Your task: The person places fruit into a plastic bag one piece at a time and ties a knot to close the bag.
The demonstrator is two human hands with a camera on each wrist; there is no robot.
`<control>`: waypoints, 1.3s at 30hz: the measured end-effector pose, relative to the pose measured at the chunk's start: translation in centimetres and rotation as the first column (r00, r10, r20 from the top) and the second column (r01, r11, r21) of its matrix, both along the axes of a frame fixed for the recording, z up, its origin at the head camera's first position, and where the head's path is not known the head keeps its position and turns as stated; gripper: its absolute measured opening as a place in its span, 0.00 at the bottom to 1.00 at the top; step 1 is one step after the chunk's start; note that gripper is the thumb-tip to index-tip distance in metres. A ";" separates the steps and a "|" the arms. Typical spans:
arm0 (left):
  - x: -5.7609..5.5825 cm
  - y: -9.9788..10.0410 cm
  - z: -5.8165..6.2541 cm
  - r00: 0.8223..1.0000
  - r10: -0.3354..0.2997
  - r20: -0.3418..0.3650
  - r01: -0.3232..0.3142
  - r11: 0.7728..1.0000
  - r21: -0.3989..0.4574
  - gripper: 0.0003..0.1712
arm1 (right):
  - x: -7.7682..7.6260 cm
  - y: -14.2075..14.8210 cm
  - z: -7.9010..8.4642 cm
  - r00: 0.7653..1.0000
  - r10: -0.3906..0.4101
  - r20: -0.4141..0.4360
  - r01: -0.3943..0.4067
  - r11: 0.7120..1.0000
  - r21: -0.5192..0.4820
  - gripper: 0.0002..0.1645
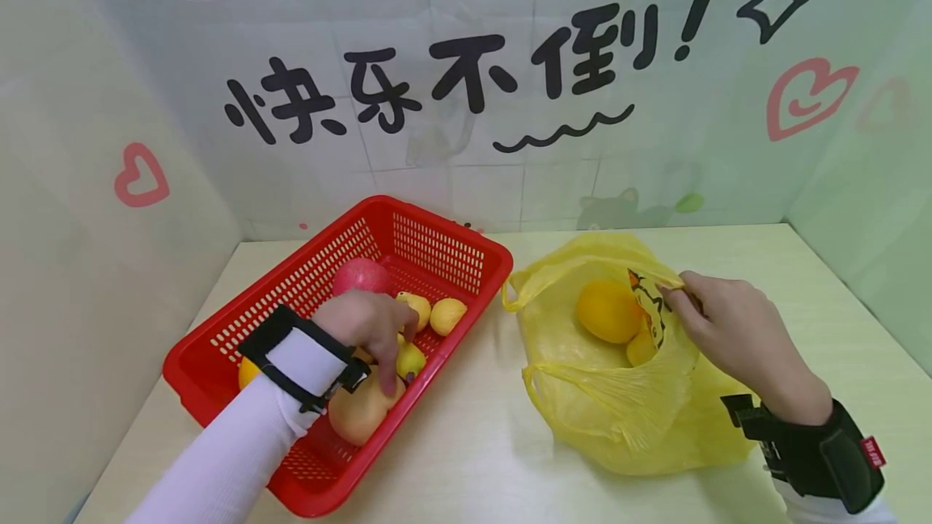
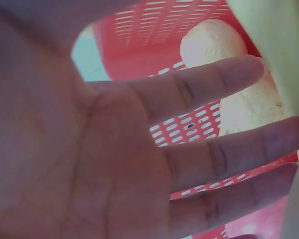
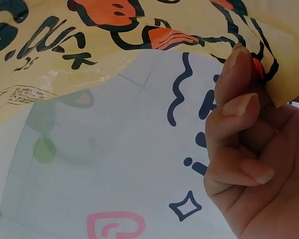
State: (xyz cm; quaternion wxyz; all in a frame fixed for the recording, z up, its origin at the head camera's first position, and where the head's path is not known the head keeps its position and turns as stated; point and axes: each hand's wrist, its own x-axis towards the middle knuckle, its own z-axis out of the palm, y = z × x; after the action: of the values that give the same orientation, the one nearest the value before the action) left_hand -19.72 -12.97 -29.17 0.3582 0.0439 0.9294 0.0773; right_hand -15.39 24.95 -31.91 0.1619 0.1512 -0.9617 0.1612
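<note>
In the head view my left hand (image 1: 367, 326) reaches down into a red plastic basket (image 1: 480, 265), over pieces of fruit. Its thumb lies by a large pale-orange fruit (image 1: 360, 411), its fingers near a yellow-green fruit (image 1: 410, 359). The left wrist view shows these fingers extended, their tips against a pale green surface (image 2: 274, 45) at the right edge. My right hand (image 1: 735, 330) pinches the rim of a yellow plastic bag (image 1: 619, 403) and holds its mouth open. Inside the bag lie a big orange-yellow fruit (image 1: 608, 311) and a smaller yellow one (image 1: 641, 348), partly hidden.
A pinkish-red round fruit (image 1: 362, 275) and two knobbly yellow fruits, one of them a lemon-like fruit (image 1: 447, 316), sit farther back in the basket. An orange fruit (image 1: 248, 372) shows beside the left wrist strap. Printed sheeting (image 1: 466, 128) walls the pale table (image 1: 466, 459).
</note>
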 end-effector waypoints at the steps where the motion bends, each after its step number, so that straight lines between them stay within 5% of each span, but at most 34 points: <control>1: 0.0 0.0 -0.1 1.000 0.004 -0.004 -0.004 1.000 -0.002 0.35 | 0.0 0.0 0.0 1.000 0.001 -0.002 -0.001 1.000 -0.001 0.21; 11: 0.8 0.5 -0.8 0.998 0.037 -0.043 -0.039 0.998 -0.056 0.49 | 0.1 0.0 -0.1 1.000 0.002 0.001 -0.002 1.000 -0.008 0.21; 19: 0.8 0.9 -1.4 0.979 -0.174 -0.108 0.153 0.972 -0.178 0.42 | 0.0 0.0 -0.2 1.000 0.009 -0.001 -0.009 1.000 -0.006 0.20; 26: 0.6 0.7 -2.0 0.978 -0.167 -0.122 0.148 0.978 -0.147 0.39 | 0.1 0.0 -0.2 1.000 0.011 0.000 -0.011 1.000 -0.010 0.21; 35: 0.0 0.7 -2.5 0.979 -0.185 -0.082 0.184 0.983 -0.020 0.19 | 0.0 0.0 -0.2 1.000 0.011 -0.005 -0.011 1.000 -0.010 0.21; 39: -0.1 0.6 -2.7 0.979 -0.182 -0.092 0.185 0.983 0.021 0.19 | 0.1 0.0 -0.1 1.000 0.006 0.007 -0.006 1.000 -0.009 0.21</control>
State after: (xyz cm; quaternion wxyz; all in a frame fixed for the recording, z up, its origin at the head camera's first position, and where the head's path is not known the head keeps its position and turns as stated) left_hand -19.83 -12.37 -31.87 0.3210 0.1383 0.9353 0.0556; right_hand -15.34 24.96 -31.99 0.1587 0.1526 -0.9611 0.1667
